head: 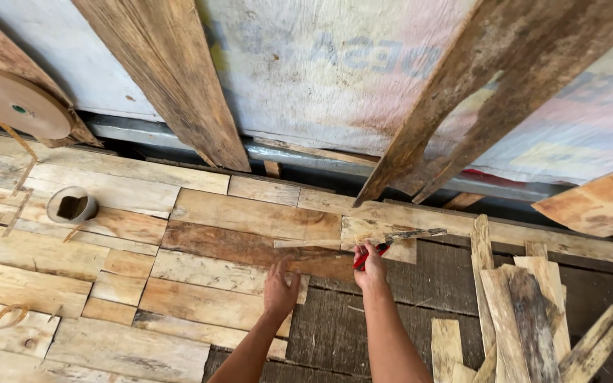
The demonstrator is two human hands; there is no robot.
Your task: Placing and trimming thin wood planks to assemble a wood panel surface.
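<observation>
Across the top of the frame hangs a pale woven sheet, whitish with pink and faint blue patches of faded print, and at far right it carries yellow and red blocks of colour. Dark weathered boards lean against it, one at upper left centre and a forked pair at upper right. At far upper left sits a round tan disc with a small green centre, a thin strip trailing down from it. Left of centre, a small grey roll with a squarish hollow core lies on the wood. The surface is a patchwork of pale and brown wood pieces laid flat, covering the left and middle; lower right shows a darker ribbed backing not yet covered. Loose offcuts pile up at lower right. Now the hands, both low centre: the left hand lies palm down on a brown plank, fingers together and pressed flat to the wood. The right hand is closed round the red handles of pliers, whose grey nose points right, touching a small pale wood piece in the middle of the frame at the edge of the covered area. Whether the nose actually bites the wood, I cannot tell.
</observation>
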